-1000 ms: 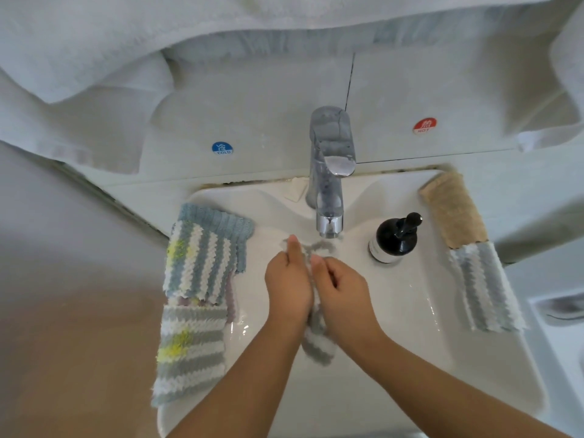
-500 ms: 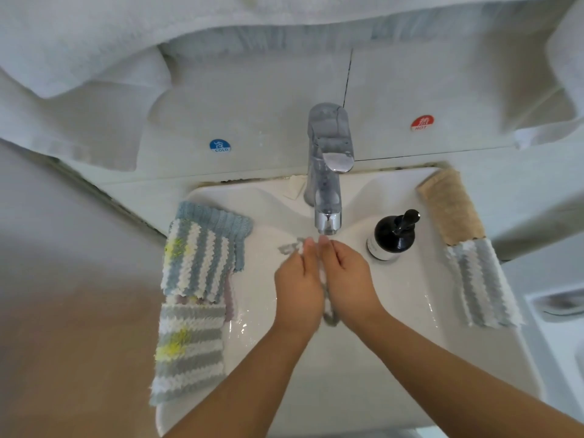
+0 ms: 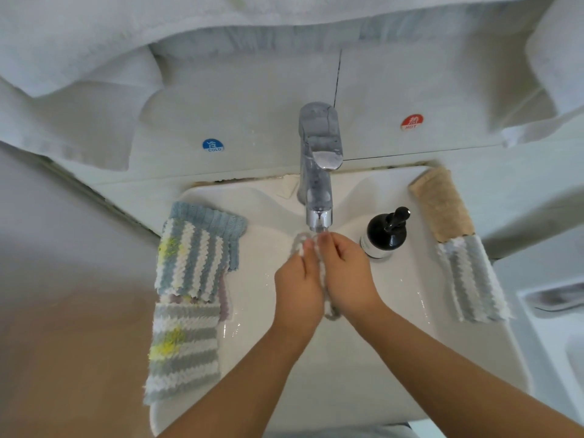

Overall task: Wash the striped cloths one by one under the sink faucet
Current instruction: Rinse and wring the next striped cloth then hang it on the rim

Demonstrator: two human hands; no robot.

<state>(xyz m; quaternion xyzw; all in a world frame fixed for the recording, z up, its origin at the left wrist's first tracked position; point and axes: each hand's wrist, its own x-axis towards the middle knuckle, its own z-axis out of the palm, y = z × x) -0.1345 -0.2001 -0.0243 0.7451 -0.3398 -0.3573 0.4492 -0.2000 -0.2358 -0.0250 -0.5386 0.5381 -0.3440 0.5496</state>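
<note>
Two hands [image 3: 325,279] around striped cloth [image 3: 323,273]

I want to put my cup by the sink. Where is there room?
Bare rim lies between the soap bottle and the right striped cloth, and along the near right edge of the sink. The left rim is crowded with stacked striped cloths.

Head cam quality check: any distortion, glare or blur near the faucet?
Head view: wide-angle bowing curves the sink rim and wall edges; soft, even light; small glare on the faucet and wet basin; slight blur on the cloth between both hands.
</note>
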